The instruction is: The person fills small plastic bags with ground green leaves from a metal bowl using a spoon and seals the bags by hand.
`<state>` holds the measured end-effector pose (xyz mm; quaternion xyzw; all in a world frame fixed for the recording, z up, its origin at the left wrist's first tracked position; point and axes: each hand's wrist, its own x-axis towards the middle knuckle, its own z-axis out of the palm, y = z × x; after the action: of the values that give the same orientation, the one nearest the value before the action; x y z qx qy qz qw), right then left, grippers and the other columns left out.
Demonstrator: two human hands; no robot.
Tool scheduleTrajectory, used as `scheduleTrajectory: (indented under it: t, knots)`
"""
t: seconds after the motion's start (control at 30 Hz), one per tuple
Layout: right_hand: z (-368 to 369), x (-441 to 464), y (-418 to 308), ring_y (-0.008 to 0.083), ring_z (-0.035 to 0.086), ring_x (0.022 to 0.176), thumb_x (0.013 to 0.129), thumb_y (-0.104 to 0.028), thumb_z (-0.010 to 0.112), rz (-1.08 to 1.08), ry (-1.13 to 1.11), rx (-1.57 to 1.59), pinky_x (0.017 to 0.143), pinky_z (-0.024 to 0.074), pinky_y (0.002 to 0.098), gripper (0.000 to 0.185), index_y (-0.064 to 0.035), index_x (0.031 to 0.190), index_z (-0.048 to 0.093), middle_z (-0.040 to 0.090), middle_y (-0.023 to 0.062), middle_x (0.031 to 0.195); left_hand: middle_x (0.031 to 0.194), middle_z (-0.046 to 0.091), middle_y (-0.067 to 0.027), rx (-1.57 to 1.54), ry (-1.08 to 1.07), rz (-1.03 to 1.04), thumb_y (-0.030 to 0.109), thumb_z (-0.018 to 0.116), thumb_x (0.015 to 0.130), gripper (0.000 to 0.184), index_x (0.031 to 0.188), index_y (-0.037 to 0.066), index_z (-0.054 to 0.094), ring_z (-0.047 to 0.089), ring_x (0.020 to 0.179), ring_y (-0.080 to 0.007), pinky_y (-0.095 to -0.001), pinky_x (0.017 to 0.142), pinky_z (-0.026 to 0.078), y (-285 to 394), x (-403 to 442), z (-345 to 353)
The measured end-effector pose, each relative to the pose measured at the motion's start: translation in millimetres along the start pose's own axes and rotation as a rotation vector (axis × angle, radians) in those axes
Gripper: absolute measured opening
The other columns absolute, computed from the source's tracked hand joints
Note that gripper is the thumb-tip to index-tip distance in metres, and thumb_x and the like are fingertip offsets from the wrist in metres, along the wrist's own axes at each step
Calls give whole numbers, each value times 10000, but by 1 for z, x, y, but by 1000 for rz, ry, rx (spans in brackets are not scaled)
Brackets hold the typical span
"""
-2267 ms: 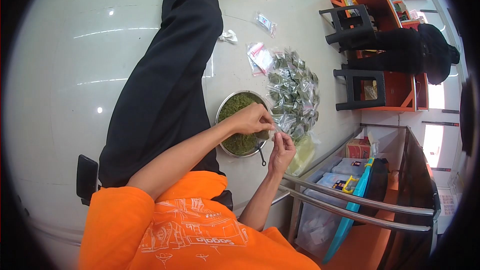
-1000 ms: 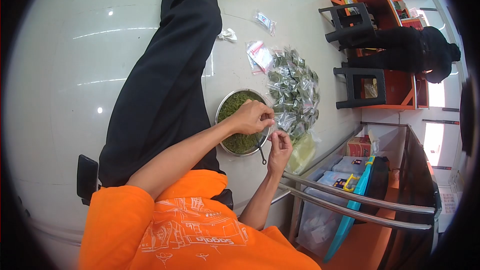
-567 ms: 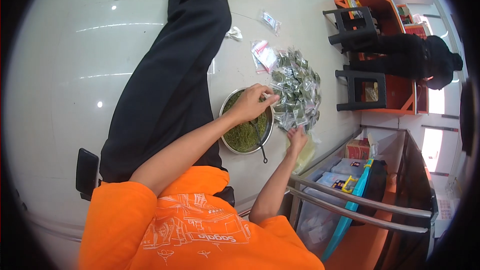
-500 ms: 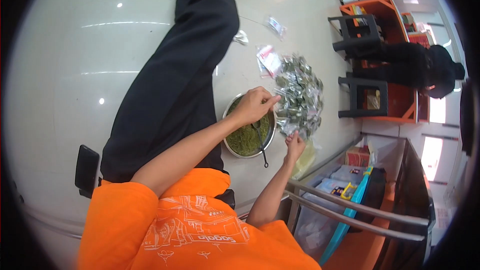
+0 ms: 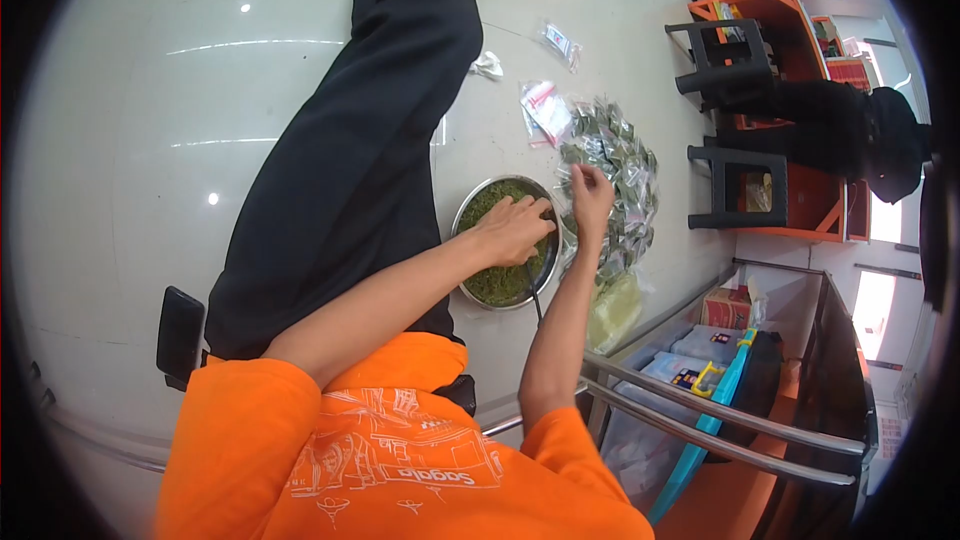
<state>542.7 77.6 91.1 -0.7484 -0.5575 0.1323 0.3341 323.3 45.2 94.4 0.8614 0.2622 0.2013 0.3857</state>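
A steel bowl [image 5: 465, 285] holds finely shredded green material [image 5: 487, 285]. My left hand [image 5: 512, 231] is over the bowl with its fingers apart, reaching toward the right rim. A dark spoon [image 5: 537, 298] leans on the near rim; its handle sticks out below my hand and its head is hidden. My right hand [image 5: 593, 198] is raised by the left edge of a heap of small clear packets [image 5: 632, 185] with green contents. Its fingers are pinched together, and what they hold, if anything, cannot be made out.
Plastic sachets [image 5: 545, 112] and another packet [image 5: 560, 45] lie beyond the heap. A yellowish plastic bag [image 5: 615, 312] sits nearer me, beside a metal-railed rack [image 5: 720, 420]. Black stools [image 5: 735, 187] and a person in dark clothes [image 5: 840, 125] are at right. A phone [image 5: 181, 332] is at left.
My left hand has moved back from the heap's edge and down over the bowl and spoon. My right hand has moved up and away from me along the heap.
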Motion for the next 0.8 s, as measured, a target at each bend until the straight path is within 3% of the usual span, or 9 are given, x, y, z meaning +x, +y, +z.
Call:
scheduleTrajectory:
  t: [0.07, 0.13, 0.23, 0.37, 0.5, 0.57, 0.63, 0.8]
  knots:
    - [32, 37, 14, 249, 684, 866, 880, -190, 712, -104, -20, -89, 797, 516, 361, 301, 55, 1052, 685, 718, 172, 941, 1339, 513, -128, -11, 39, -66, 151, 692, 848, 351, 1189, 66, 672, 505, 1239, -318, -484, 979, 453, -2, 1, -3]
    - [63, 65, 29, 362, 641, 1047, 861, -165, 706, -309, 37, -367, 912, 490, 427, 373, 35, 1170, 650, 663, 240, 1133, 1305, 523, -126, -49, 107, -103, 162, 684, 854, 321, 1159, 62, 678, 510, 1226, -316, -476, 975, 455, -4, 3, -5]
    - [85, 82, 39, 399, 590, 1116, 872, -185, 687, -227, -56, -477, 963, 458, 453, 427, 11, 1246, 620, 620, 250, 1202, 1209, 550, -130, -124, 251, -128, 174, 667, 862, 252, 1078, 47, 686, 528, 1180, -319, -451, 961, 462, -11, 6, -3]
    - [90, 93, 42, 400, 602, 1069, 875, -253, 685, -65, -225, -635, 923, 482, 459, 475, -21, 1283, 614, 633, 231, 1144, 1143, 563, -144, -231, 330, -155, 175, 663, 860, 226, 1029, 26, 678, 554, 1132, -333, -450, 945, 468, -11, 10, -5]
    - [88, 79, 32, 390, 609, 1047, 867, -212, 671, -245, -86, -559, 876, 497, 469, 276, -17, 1056, 720, 642, 214, 1100, 1113, 568, -139, -304, 337, -175, 179, 657, 872, 211, 1014, 23, 675, 578, 1089, -337, -460, 927, 478, -9, 11, -9]
    - [83, 83, 32, 386, 609, 1050, 869, -218, 669, -200, -164, -574, 885, 494, 461, 286, -1, 1049, 717, 627, 211, 1132, 1103, 569, -137, -316, 344, -173, 181, 655, 877, 208, 1009, 22, 674, 586, 1071, -339, -462, 921, 481, -10, 11, -9]
    - [81, 89, 33, 386, 607, 1063, 863, -243, 680, -168, -279, -614, 905, 491, 458, 389, -4, 1169, 667, 600, 209, 1200, 1087, 571, -133, -335, 368, -179, 187, 653, 883, 208, 1007, 21, 673, 594, 1051, -339, -461, 912, 485, -10, 9, -9]
    - [85, 83, 32, 382, 607, 1058, 862, -212, 670, -238, -219, -554, 905, 490, 458, 342, 10, 1122, 681, 615, 216, 1166, 1080, 569, -136, -409, 377, -230, 192, 652, 886, 209, 1004, 21, 672, 595, 1047, -335, -451, 919, 480, -13, 11, -8]
